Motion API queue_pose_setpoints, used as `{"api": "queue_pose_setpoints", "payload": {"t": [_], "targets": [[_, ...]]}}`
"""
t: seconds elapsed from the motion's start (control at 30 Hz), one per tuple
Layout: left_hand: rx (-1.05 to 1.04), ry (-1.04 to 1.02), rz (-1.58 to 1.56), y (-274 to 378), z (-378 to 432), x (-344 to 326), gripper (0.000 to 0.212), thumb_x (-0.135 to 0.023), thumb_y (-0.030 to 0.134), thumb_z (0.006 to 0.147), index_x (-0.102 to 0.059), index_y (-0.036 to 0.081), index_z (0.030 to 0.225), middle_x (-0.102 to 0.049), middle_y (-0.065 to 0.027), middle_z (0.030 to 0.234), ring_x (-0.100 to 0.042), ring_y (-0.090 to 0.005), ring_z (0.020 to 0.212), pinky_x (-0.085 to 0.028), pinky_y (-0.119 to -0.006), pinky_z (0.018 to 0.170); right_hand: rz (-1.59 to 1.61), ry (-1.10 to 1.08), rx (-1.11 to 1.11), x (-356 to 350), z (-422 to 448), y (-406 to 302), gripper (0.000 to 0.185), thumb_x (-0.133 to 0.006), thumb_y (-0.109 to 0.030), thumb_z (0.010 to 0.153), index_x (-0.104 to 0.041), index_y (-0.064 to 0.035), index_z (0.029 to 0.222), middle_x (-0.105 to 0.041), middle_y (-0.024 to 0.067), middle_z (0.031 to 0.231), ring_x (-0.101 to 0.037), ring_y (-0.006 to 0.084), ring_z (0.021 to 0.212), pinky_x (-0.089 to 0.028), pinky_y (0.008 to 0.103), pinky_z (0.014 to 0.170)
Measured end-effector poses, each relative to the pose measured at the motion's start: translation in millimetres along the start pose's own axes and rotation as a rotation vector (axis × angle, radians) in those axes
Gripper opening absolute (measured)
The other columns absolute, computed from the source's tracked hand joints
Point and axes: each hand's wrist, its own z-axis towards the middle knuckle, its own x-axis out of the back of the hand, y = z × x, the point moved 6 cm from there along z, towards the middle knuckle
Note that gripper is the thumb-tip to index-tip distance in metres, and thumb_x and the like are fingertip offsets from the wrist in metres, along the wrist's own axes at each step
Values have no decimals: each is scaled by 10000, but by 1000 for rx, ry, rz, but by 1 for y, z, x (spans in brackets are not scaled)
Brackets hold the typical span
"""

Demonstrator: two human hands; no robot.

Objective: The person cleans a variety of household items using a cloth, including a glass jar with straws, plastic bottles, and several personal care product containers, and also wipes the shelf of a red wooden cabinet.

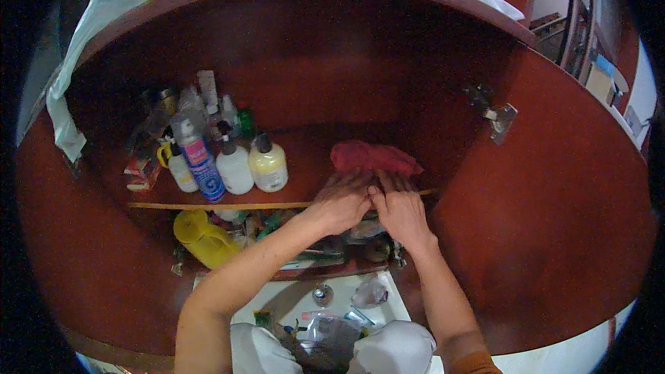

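Note:
A bunched red cloth (374,158) lies on the right part of a wooden cabinet shelf (291,197). Both hands reach to it over the shelf's front edge, side by side, with the thumbs close together. My left hand (345,200) rests its spread fingers at the cloth's near side. Beside it, my right hand (402,202) touches the cloth's near right side, palm down. The fingertips of both are partly lost in shadow and against the cloth, but neither hand is plainly closed on it.
Left on the shelf stand a blue spray can (202,166), a white bottle (235,169) and a yellow pump bottle (268,166). A yellow plastic container (202,236) sits below. Open doors (540,218) flank the cabinet; a metal hinge (501,119) juts out at right. Small items lie on the white surface (280,296) below.

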Motion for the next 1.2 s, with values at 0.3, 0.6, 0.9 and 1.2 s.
{"api": "queue_pose_setpoints", "payload": {"t": [0.3,0.6,0.9,1.2], "targets": [[20,463,437,-7,-67,23,484,-571,237,826,-514,-66,1199,-469,-236,1305,-381,-359,1275,-231,-456,1102,34,-223,75,-33,91,-34,553,-372,-500,925,-449,-140,1338,-434,212,1357,-456,376,1210,-346,468,1024],[135,276,469,-28,-73,0,586,-639,299,760,-497,-25,1228,-492,-203,1235,-400,-353,1233,-289,-460,1058,-25,-448,87,-100,158,-103,613,-356,-533,901,-291,-248,1439,-360,178,1431,-395,348,1286,-312,445,1064],[59,369,496,-16,-64,6,576,-596,281,805,-466,-21,1278,-469,-197,1311,-407,-324,1254,-295,-420,1060,-7,-327,131,-108,166,-12,548,-283,-466,950,-352,-184,1416,-309,176,1461,-340,334,1323,-268,409,1094],[-77,506,399,-18,-102,18,389,-569,133,743,-513,-5,1102,-522,-182,1203,-451,-336,1189,-278,-468,1061,-39,-249,85,-37,38,-77,411,-423,-325,932,-496,-109,1275,-483,205,1282,-476,384,1164,-388,449,980]]}}
